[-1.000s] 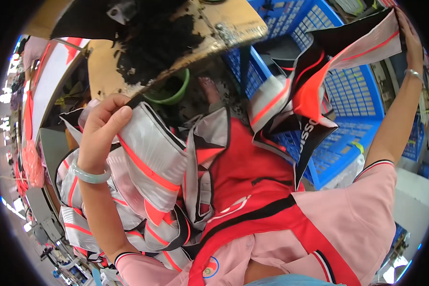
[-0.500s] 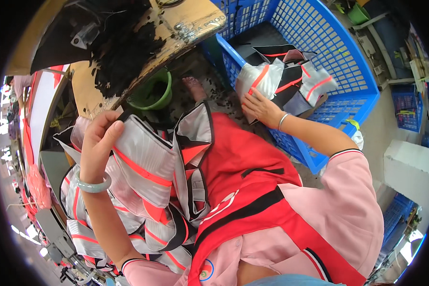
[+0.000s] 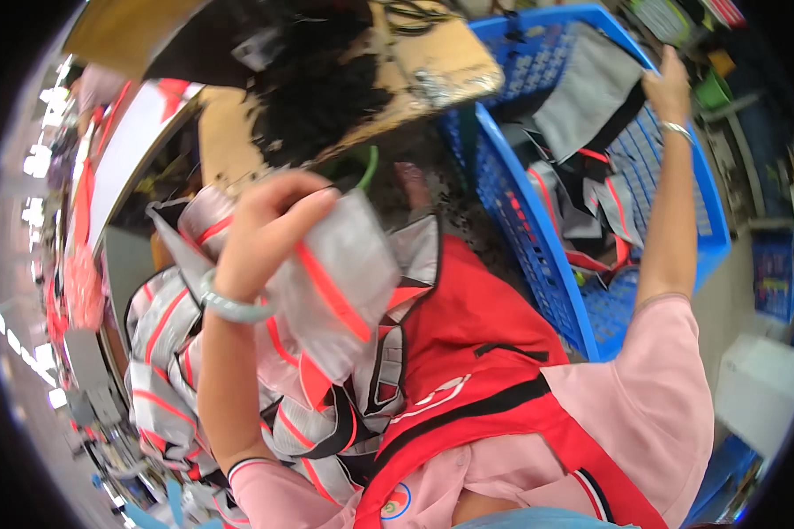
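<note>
My left hand [image 3: 282,220], wearing a pale bangle, is closed on the upper edge of a grey fabric panel [image 3: 340,278] with a red-orange stripe. More striped grey panels with black edging, a heap of sewn fabric pieces [image 3: 163,339], hang below and left of it. At far right my right hand [image 3: 667,88] is closed at the corner of a plain grey fabric piece [image 3: 588,93] with a black underside. That piece is raised over the blue plastic basket [image 3: 543,242]. Inside the basket lie striped fabric pieces [image 3: 591,198]. The right fingertips are partly blurred.
A wooden work board [image 3: 450,62] heaped with black scraps [image 3: 318,97] juts in at top left. A green bin [image 3: 370,167] is partly hidden beneath it. Another blue crate [image 3: 775,275] and a white box [image 3: 761,379] stand at the right.
My right hand has moved from the basket's near left side to its far right rim, and a plain grey piece is now raised there. My left hand still holds its panel; the view has shifted.
</note>
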`<action>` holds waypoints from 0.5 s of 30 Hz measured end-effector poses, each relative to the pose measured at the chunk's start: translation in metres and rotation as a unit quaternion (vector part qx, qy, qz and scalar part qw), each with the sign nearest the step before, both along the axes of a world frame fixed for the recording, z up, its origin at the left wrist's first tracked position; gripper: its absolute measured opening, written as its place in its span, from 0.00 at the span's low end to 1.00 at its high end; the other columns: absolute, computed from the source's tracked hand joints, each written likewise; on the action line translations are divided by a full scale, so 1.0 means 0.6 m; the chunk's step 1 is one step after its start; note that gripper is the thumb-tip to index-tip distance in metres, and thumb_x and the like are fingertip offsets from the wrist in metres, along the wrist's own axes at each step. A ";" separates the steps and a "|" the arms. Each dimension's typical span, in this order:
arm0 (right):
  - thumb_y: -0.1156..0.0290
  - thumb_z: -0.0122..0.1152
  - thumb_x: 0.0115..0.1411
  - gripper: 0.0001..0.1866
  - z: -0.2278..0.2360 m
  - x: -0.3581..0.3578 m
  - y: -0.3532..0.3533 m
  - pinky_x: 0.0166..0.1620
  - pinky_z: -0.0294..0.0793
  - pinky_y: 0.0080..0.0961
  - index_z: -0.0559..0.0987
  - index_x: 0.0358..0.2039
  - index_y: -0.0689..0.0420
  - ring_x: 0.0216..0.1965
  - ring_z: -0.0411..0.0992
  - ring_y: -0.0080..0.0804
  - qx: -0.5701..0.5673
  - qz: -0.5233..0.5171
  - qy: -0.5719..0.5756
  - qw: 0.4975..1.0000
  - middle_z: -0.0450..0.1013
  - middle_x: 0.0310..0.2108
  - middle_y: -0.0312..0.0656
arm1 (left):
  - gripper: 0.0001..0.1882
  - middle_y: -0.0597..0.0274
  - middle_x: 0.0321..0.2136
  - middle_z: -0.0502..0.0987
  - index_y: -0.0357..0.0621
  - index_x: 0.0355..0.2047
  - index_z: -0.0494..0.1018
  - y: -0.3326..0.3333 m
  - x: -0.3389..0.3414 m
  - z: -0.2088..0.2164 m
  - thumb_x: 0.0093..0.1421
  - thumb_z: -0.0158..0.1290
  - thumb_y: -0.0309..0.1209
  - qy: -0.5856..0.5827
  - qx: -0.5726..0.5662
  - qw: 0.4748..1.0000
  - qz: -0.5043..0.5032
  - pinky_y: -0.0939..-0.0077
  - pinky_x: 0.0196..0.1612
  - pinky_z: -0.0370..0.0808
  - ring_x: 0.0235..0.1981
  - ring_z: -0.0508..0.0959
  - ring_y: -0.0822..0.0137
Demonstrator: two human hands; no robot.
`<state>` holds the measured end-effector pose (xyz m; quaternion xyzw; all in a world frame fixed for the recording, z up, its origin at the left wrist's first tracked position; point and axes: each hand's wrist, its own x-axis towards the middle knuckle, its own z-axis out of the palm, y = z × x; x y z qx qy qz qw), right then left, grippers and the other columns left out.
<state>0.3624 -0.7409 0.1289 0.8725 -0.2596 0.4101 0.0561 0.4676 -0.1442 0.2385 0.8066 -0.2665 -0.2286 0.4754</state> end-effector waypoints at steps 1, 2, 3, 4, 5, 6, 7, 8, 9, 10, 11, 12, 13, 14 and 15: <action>0.66 0.55 0.60 0.26 0.030 -0.009 0.033 0.52 0.71 0.43 0.68 0.58 0.61 0.50 0.70 0.55 -0.087 0.033 -0.034 0.995 0.72 0.50 0.56 | 0.10 0.70 0.24 0.76 0.34 0.33 0.77 -0.008 0.000 0.001 0.59 0.57 0.31 -0.007 0.008 1.000 -0.007 0.83 0.31 0.69 0.27 0.72 0.79; 0.67 0.56 0.61 0.24 0.066 0.001 0.115 0.51 0.72 0.39 0.70 0.56 0.61 0.49 0.72 0.48 0.100 0.153 -0.041 0.982 0.73 0.50 0.52 | 0.11 0.68 0.23 0.76 0.33 0.32 0.77 -0.016 -0.007 0.004 0.59 0.57 0.32 -0.029 -0.013 0.999 -0.012 0.82 0.29 0.69 0.26 0.72 0.79; 0.68 0.56 0.62 0.21 0.097 0.004 0.229 0.50 0.73 0.35 0.72 0.55 0.61 0.48 0.73 0.41 0.277 0.262 -0.034 0.924 0.74 0.49 0.49 | 0.12 0.65 0.22 0.76 0.32 0.31 0.77 -0.024 -0.010 0.004 0.58 0.57 0.32 -0.041 -0.018 0.999 -0.016 0.81 0.29 0.69 0.25 0.73 0.77; 0.69 0.56 0.63 0.15 0.092 0.013 0.361 0.48 0.73 0.25 0.78 0.48 0.61 0.46 0.73 0.27 0.502 0.303 -0.016 0.810 0.75 0.48 0.42 | 0.12 0.61 0.21 0.77 0.32 0.30 0.77 -0.016 -0.013 -0.017 0.57 0.57 0.32 -0.062 -0.034 0.997 -0.003 0.79 0.29 0.70 0.24 0.73 0.75; 0.66 0.60 0.60 0.18 0.033 -0.003 0.400 0.44 0.72 0.21 0.78 0.49 0.60 0.43 0.71 0.20 0.314 0.470 0.058 0.823 0.75 0.47 0.39 | 0.11 0.57 0.22 0.78 0.34 0.30 0.77 -0.040 -0.022 -0.019 0.56 0.58 0.33 -0.076 -0.049 0.996 -0.012 0.76 0.29 0.71 0.23 0.75 0.71; 0.66 0.66 0.55 0.24 0.046 -0.008 0.502 0.45 0.73 0.25 0.75 0.52 0.59 0.44 0.72 0.24 0.593 0.521 0.108 0.605 0.75 0.47 0.40 | 0.11 0.56 0.22 0.77 0.35 0.29 0.77 -0.049 -0.031 -0.038 0.56 0.58 0.33 -0.081 -0.061 0.995 -0.020 0.74 0.29 0.72 0.23 0.75 0.67; 0.67 0.69 0.51 0.27 0.038 -0.028 0.575 0.45 0.74 0.27 0.74 0.52 0.60 0.44 0.72 0.25 0.572 0.532 0.166 0.602 0.75 0.46 0.39 | 0.11 0.54 0.22 0.77 0.36 0.29 0.77 -0.059 -0.042 -0.049 0.55 0.59 0.34 -0.087 -0.077 0.993 -0.035 0.73 0.29 0.72 0.23 0.76 0.63; 0.69 0.69 0.53 0.23 0.011 -0.043 0.615 0.45 0.74 0.25 0.75 0.48 0.61 0.45 0.72 0.23 0.602 0.555 0.178 0.546 0.76 0.44 0.37 | 0.11 0.53 0.21 0.76 0.37 0.29 0.77 -0.072 -0.057 -0.047 0.55 0.59 0.34 -0.132 -0.061 0.988 -0.053 0.71 0.30 0.72 0.23 0.76 0.60; 0.69 0.67 0.56 0.19 0.006 -0.059 0.655 0.44 0.73 0.22 0.76 0.48 0.61 0.44 0.71 0.19 0.750 0.505 0.128 0.406 0.76 0.42 0.34 | 0.11 0.51 0.21 0.76 0.38 0.30 0.77 -0.080 -0.073 -0.044 0.55 0.59 0.34 -0.176 -0.047 0.981 -0.072 0.69 0.30 0.73 0.23 0.76 0.56; 0.68 0.65 0.60 0.17 -0.015 -0.063 0.676 0.46 0.71 0.19 0.76 0.47 0.60 0.44 0.71 0.18 0.781 0.484 0.124 0.375 0.75 0.41 0.31 | 0.09 0.53 0.25 0.77 0.36 0.31 0.76 -0.079 -0.084 -0.039 0.55 0.58 0.31 -0.214 0.010 0.971 -0.103 0.71 0.32 0.74 0.27 0.77 0.58; 0.68 0.63 0.61 0.16 -0.027 -0.076 0.703 0.48 0.70 0.20 0.77 0.48 0.60 0.44 0.71 0.19 0.819 0.478 0.061 0.310 0.75 0.42 0.31 | 0.09 0.53 0.25 0.77 0.36 0.31 0.76 -0.068 -0.089 -0.039 0.55 0.58 0.31 -0.211 0.006 0.971 -0.115 0.71 0.32 0.74 0.27 0.77 0.58; 0.68 0.63 0.62 0.16 -0.012 -0.085 0.708 0.49 0.70 0.21 0.77 0.48 0.60 0.44 0.71 0.19 0.816 0.473 0.108 0.313 0.75 0.43 0.31 | 0.10 0.52 0.26 0.76 0.37 0.32 0.76 -0.047 -0.086 -0.042 0.55 0.58 0.32 -0.170 -0.005 0.976 -0.136 0.69 0.31 0.73 0.27 0.77 0.56; 0.68 0.63 0.62 0.16 0.002 -0.093 0.708 0.50 0.70 0.22 0.77 0.49 0.60 0.45 0.71 0.20 0.812 0.466 0.154 0.315 0.75 0.44 0.31 | 0.11 0.51 0.26 0.76 0.38 0.33 0.76 -0.023 -0.080 -0.046 0.55 0.59 0.34 -0.129 -0.016 0.979 -0.158 0.67 0.31 0.73 0.27 0.77 0.54; 0.69 0.62 0.62 0.17 -0.007 -0.100 0.704 0.52 0.70 0.24 0.76 0.51 0.60 0.48 0.71 0.21 0.818 0.484 0.116 0.287 0.75 0.46 0.34 | 0.12 0.51 0.28 0.76 0.37 0.33 0.75 0.008 -0.066 -0.053 0.55 0.59 0.34 -0.087 -0.006 0.979 -0.186 0.68 0.33 0.73 0.29 0.77 0.55; 0.69 0.62 0.62 0.17 0.001 -0.105 0.690 0.52 0.70 0.24 0.76 0.51 0.60 0.48 0.71 0.21 0.819 0.481 0.108 0.294 0.75 0.46 0.34 | 0.13 0.52 0.30 0.77 0.36 0.34 0.75 0.043 -0.052 -0.058 0.55 0.59 0.34 -0.047 0.008 0.976 -0.210 0.69 0.35 0.73 0.31 0.77 0.56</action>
